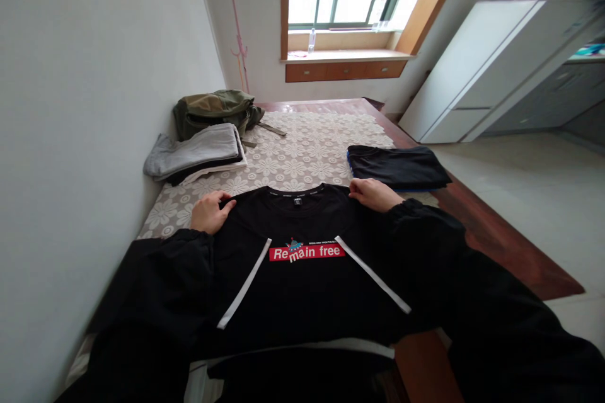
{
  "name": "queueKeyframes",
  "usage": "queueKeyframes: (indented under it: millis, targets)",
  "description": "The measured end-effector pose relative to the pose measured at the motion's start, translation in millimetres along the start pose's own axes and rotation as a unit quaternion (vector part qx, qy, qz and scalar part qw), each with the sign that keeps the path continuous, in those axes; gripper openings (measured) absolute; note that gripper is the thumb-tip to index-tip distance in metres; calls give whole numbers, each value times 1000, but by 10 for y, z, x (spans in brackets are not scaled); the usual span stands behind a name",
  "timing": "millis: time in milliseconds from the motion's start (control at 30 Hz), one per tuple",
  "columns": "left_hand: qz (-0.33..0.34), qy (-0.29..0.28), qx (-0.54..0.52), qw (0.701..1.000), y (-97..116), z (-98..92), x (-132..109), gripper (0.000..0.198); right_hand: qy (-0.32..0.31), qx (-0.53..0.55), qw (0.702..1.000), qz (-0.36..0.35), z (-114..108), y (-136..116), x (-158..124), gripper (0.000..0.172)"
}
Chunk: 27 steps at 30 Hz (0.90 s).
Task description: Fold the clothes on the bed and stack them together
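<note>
A black T-shirt (302, 296) lies spread out in front of me, its collar at the far end. Across its chest is a red "Remain free" print, with two slanting white strips beside it. My left hand (212, 212) is closed on the shirt's left shoulder, thumb and fingers at the fabric edge. At the opposite shoulder, my right hand (377, 194) pinches the cloth. Just beyond that hand rests a folded stack of dark clothes (399, 167) with a bit of blue showing at its edge. The shirt's lower end is partly hidden near my body.
A lace-patterned cloth (302, 151) covers the wooden surface (515, 252). By the left wall, folded grey, black and white clothes (198, 154) lie before a green backpack (212, 110). A pink coat stand (239, 44), a window sill (350, 56) and a white fridge (472, 69) stand farther back.
</note>
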<state>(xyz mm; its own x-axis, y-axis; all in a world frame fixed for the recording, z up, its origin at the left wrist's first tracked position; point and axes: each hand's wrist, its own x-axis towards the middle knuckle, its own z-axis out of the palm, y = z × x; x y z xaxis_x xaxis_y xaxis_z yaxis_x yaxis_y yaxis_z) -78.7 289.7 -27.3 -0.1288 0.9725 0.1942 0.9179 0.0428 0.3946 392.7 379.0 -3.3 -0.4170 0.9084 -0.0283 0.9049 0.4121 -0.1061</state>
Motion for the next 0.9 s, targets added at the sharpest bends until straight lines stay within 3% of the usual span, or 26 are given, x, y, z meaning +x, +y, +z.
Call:
queueKeyframes:
  millis: [200, 367, 467, 600, 733, 900]
  targets:
    - [-1, -2, -1, 1000, -6, 21, 9, 25, -21, -16, 1000, -5, -84, -19, 42, 7]
    - [-1, -3, -2, 1000, -1, 24, 10, 25, -53, 25, 997, -45, -106, -349, 121, 6]
    - [-3, -3, -2, 1000, 15, 7, 3, 25, -69, 40, 996, -36, -36, -579, 213, 25]
    - [-3, -2, -3, 1000, 23, 0, -5, 25, -31, -12, 999, 35, 71, -781, 272, 46]
    - [3, -3, -7, 1000, 21, 10, -7, 25, 11, -56, 996, 72, 144, -873, 255, 38]
    - [-6, 0, -9, 1000, 31, -2, -9, 24, 19, -53, 995, 80, 178, -884, 246, 31]
